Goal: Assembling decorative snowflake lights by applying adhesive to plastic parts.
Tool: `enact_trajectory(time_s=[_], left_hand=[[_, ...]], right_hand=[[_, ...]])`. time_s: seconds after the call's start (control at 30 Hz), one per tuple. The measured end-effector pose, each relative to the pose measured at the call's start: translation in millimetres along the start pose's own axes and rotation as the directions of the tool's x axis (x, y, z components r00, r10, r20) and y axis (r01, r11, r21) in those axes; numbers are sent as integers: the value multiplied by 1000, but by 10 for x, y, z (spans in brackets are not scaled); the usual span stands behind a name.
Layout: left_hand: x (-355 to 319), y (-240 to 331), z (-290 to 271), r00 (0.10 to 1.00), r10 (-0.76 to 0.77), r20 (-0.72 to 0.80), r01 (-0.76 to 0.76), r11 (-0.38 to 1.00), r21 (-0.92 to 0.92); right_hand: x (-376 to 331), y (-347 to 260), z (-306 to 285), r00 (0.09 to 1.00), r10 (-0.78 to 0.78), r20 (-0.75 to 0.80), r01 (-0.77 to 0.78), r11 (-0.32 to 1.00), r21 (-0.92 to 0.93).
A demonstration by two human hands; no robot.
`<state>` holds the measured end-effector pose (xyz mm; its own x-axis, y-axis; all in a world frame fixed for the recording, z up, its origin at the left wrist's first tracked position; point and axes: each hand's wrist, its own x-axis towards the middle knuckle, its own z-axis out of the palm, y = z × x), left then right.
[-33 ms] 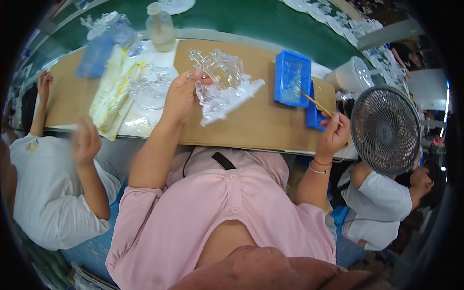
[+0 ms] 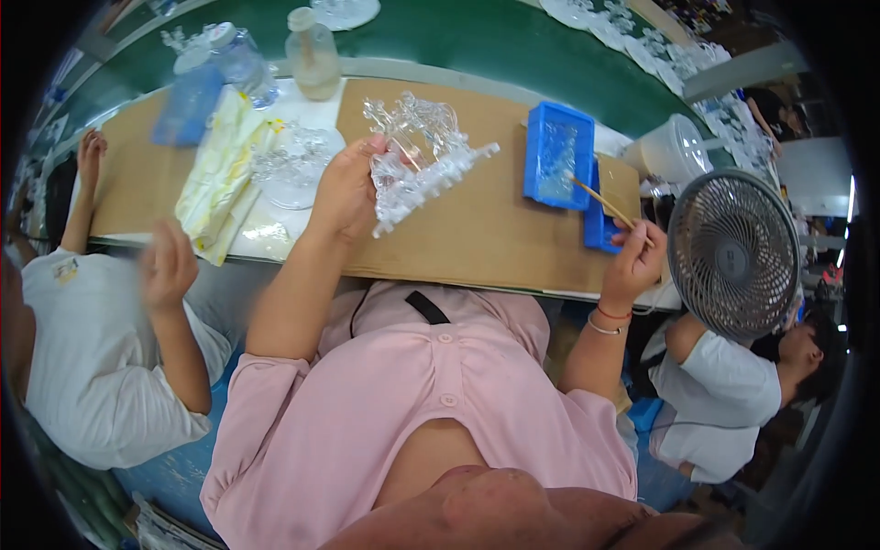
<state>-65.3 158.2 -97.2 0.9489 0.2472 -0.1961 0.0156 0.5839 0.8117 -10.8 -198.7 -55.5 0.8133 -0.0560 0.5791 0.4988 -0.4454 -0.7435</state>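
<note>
In my left hand (image 2: pixel 350 183) I hold a clear plastic ornament (image 2: pixel 417 151) up over the board, its fingers closed around one side. The piece has a branching, lattice-like top and a studded, whitish base that is tilted. My right hand (image 2: pixel 635 257) pinches a thin wooden stick (image 2: pixel 600 197). The stick's far tip lies at the near right edge of a blue tray (image 2: pixel 541 191), which holds small clear pieces. A second, smaller blue tray (image 2: pixel 600 231) sits partly under a brown card, close to my right hand.
Brown cardboard (image 2: pixel 486 234) covers the tabletop. At left are a yellow-white cloth (image 2: pixel 215 183), a plate of clear pieces (image 2: pixel 298 188) and bottles (image 2: pixel 314 64). A white tub (image 2: pixel 667 147) and a grey fan (image 2: pixel 733 257) stand right. Co-workers sit on both sides.
The ornament has turned slightly in my left hand, so the studs of its base show more. My right hand and the stick have hardly moved.
</note>
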Motion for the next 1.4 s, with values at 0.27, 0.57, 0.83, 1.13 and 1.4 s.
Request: enact_trajectory(time_s=[0.27,0.57,0.83,1.13,1.4], left_hand=[[-153,25,-19,959,-154,239,262,805,-533],[-161,-29,97,890,454,51,-452,858,245],[-333,56,280,866,400,302,-400,190,897],[-448,169,214,818,453,355,-504,266,822],[-476,265,226,942,223,250,-329,477,815]], right_hand=[[22,-3,30,1000,2,25,-1,999,-42],[18,-29,85,996,-39,77,44,997,-60],[71,-81,137,952,-166,257,221,954,-202],[84,-111,190,899,-279,337,367,901,-233],[9,-113,123,953,-236,187,266,952,-151]])
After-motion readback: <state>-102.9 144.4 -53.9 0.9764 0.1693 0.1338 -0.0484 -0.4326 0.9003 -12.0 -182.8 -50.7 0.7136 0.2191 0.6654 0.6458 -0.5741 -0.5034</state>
